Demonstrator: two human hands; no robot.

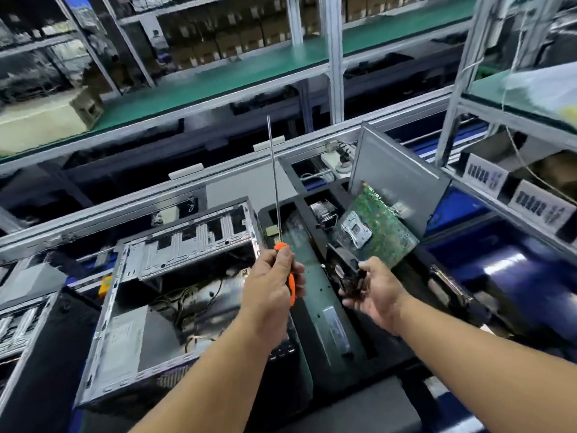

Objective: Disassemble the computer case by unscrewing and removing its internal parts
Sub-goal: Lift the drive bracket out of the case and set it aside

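A long screwdriver [282, 260] is being held in the left hand [271, 289], with the fingers curled tight round its orange handle and the thin metal rod pointing straight up. A small dark part [349, 276], maybe a fan with wires, is being held in the right hand [377, 295]; the fingers look curled under it, though the picture is blurry there. The open computer case [175, 292] is lying on its side to the left of both hands and a bit below them. It is looking almost bare inside, with only some loose wires [187, 304] left. A green board [379, 228] is resting just beyond the right hand, among other taken-out parts. Most of the job is judged to be done. The dark part is yet to be put down, and the wires are yet to be pulled out.
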